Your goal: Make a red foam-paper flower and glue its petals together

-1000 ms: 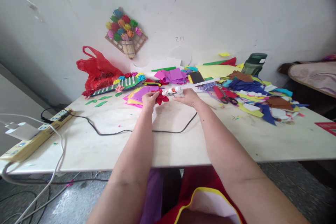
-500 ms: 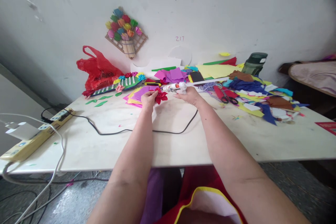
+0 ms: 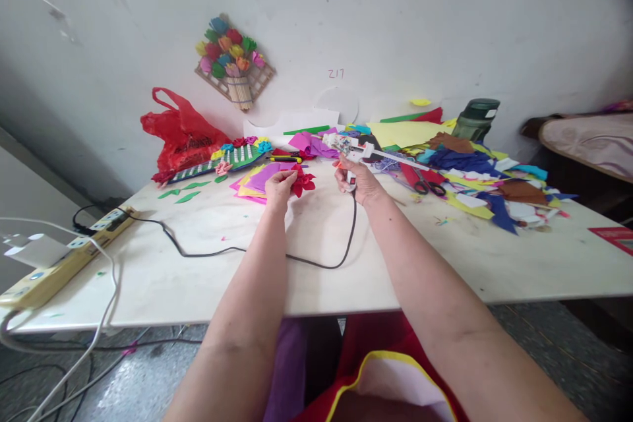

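Note:
My left hand (image 3: 279,187) is closed on a small red paper flower (image 3: 302,181), held just above the white table (image 3: 208,264) near a stack of pink, purple and yellow sheets (image 3: 257,179). My right hand (image 3: 357,181) grips the handle of a white glue gun (image 3: 349,148), which is raised with its nozzle pointing left and away from the flower. The gun's black cord (image 3: 277,254) loops across the table to a power strip (image 3: 64,257) at the left edge.
Scraps of coloured paper (image 3: 475,175) and red-handled scissors (image 3: 425,184) litter the right back of the table. A red plastic bag (image 3: 182,135) and a strip of paper flowers (image 3: 222,158) lie back left. A dark green bottle (image 3: 477,120) stands by the wall, where a paper bouquet (image 3: 232,59) hangs.
My right hand has lifted the glue gun up and away to the right of the flower, pulling the cord with it. The left hand and flower have stayed put.

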`<state>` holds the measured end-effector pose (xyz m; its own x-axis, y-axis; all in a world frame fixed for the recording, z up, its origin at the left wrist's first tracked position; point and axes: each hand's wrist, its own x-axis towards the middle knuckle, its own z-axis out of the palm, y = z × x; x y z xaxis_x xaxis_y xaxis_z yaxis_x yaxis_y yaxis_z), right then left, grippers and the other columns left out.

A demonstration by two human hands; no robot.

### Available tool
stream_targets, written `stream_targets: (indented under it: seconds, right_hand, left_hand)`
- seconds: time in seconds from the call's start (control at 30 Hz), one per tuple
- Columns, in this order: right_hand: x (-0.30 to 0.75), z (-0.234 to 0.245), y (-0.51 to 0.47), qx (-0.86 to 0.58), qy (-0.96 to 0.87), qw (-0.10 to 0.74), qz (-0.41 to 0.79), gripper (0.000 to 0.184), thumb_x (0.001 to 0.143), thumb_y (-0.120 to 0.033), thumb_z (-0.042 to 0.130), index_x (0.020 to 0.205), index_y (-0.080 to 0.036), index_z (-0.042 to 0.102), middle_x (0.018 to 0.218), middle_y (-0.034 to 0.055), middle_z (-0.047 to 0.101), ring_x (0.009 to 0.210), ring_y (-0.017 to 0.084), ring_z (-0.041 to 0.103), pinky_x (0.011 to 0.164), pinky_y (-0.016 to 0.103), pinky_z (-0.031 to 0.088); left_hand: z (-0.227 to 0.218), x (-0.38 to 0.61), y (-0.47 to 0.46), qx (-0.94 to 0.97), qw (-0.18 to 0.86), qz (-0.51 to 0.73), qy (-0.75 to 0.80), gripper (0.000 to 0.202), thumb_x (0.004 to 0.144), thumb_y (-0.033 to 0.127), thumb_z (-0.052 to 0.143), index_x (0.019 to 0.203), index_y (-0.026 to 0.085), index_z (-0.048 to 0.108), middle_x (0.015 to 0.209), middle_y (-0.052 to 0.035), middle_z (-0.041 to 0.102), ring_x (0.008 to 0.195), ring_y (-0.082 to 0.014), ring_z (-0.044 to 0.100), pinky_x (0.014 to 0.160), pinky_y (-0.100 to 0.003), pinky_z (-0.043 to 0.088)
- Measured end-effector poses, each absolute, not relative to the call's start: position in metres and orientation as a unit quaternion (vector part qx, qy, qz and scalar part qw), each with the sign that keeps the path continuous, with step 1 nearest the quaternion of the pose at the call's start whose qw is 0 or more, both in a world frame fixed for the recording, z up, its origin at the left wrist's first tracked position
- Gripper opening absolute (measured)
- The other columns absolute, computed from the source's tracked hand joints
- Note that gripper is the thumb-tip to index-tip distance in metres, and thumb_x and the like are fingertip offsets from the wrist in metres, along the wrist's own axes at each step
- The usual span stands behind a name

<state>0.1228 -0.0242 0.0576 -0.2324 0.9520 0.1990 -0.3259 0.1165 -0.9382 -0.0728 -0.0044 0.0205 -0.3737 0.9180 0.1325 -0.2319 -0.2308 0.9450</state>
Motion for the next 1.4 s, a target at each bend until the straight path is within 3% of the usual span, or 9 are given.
stream_targets:
  seconds: [0.17,0.3,0.43,0.53,0.63,0.77,0.93,1.4]
  right_hand:
    - [0.128,0.055,-0.012,-0.362,-0.444,0.635,0.517,0.047,0.065,-0.062,0.072,0.077,-0.02,0.053,0.051,-0.0069,0.052,0.037,0.006,0.038,0.037,0.021,0.034]
    - [0.133,0.047,-0.001,-0.462,-0.416,0.655,0.43,0.038,0.07,-0.053,0.069,0.084,-0.02,0.055,0.064,-0.0025,0.061,0.043,0.008,0.044,0.041,0.022,0.037]
    - [0.137,0.042,0.0,-0.621,-0.483,0.557,0.265,0.037,0.081,-0.048,0.055,0.105,-0.02,0.06,0.095,0.0077,0.069,0.077,0.021,0.065,0.064,0.03,0.051]
    - [0.135,0.043,-0.007,-0.697,-0.535,0.458,0.138,0.041,0.086,-0.046,0.05,0.117,-0.021,0.06,0.114,0.0121,0.065,0.107,0.03,0.062,0.084,0.038,0.051]
    - [0.131,0.047,-0.014,-0.721,-0.564,0.396,0.072,0.041,0.087,-0.037,0.049,0.125,-0.023,0.056,0.124,0.0135,0.059,0.108,0.029,0.061,0.086,0.04,0.05]
    - [0.126,0.047,-0.017,-0.726,-0.615,0.302,0.056,0.042,0.085,-0.028,0.048,0.126,-0.022,0.056,0.125,0.0144,0.056,0.106,0.029,0.063,0.088,0.041,0.048]
    - [0.12,0.04,-0.014,-0.708,-0.673,0.208,0.056,0.047,0.082,-0.028,0.05,0.127,-0.017,0.057,0.128,0.017,0.054,0.11,0.031,0.062,0.093,0.042,0.046]
    - [0.112,0.035,-0.015,-0.699,-0.697,0.146,0.07,0.053,0.084,-0.046,0.054,0.126,-0.014,0.06,0.132,0.0202,0.055,0.12,0.033,0.057,0.098,0.042,0.044]
  left_hand:
    - [0.023,-0.072,-0.006,0.374,0.428,0.682,0.459,0.033,0.052,0.029,0.085,0.076,0.013,0.07,0.066,-0.0059,0.07,0.057,-0.0151,0.065,0.054,-0.025,0.05]
    - [0.027,-0.072,-0.01,0.369,0.439,0.683,0.452,0.033,0.05,0.029,0.084,0.076,0.013,0.069,0.065,-0.0051,0.069,0.056,-0.0146,0.064,0.052,-0.024,0.049]
    - [0.029,-0.072,-0.011,0.344,0.431,0.69,0.469,0.03,0.052,0.028,0.083,0.073,0.013,0.067,0.063,-0.0042,0.067,0.055,-0.0153,0.063,0.051,-0.025,0.049]
    - [0.03,-0.073,-0.01,0.315,0.405,0.708,0.485,0.026,0.054,0.025,0.082,0.071,0.014,0.066,0.062,-0.0036,0.066,0.056,-0.0161,0.064,0.053,-0.026,0.05]
    - [0.032,-0.075,-0.011,0.294,0.378,0.732,0.485,0.021,0.057,0.023,0.079,0.07,0.014,0.066,0.062,-0.0031,0.065,0.062,-0.0171,0.067,0.056,-0.025,0.051]
    - [0.036,-0.075,-0.014,0.285,0.37,0.746,0.475,0.019,0.06,0.024,0.076,0.075,0.015,0.067,0.068,-0.0027,0.067,0.068,-0.0172,0.067,0.059,-0.025,0.052]
    - [0.039,-0.073,-0.016,0.277,0.402,0.751,0.444,0.021,0.064,0.023,0.072,0.082,0.014,0.067,0.073,-0.0035,0.069,0.067,-0.015,0.066,0.059,-0.024,0.053]
    - [0.028,-0.07,-0.01,0.296,0.477,0.732,0.387,0.024,0.063,0.029,0.075,0.079,0.015,0.064,0.071,-0.0039,0.069,0.063,-0.0146,0.065,0.059,-0.025,0.053]
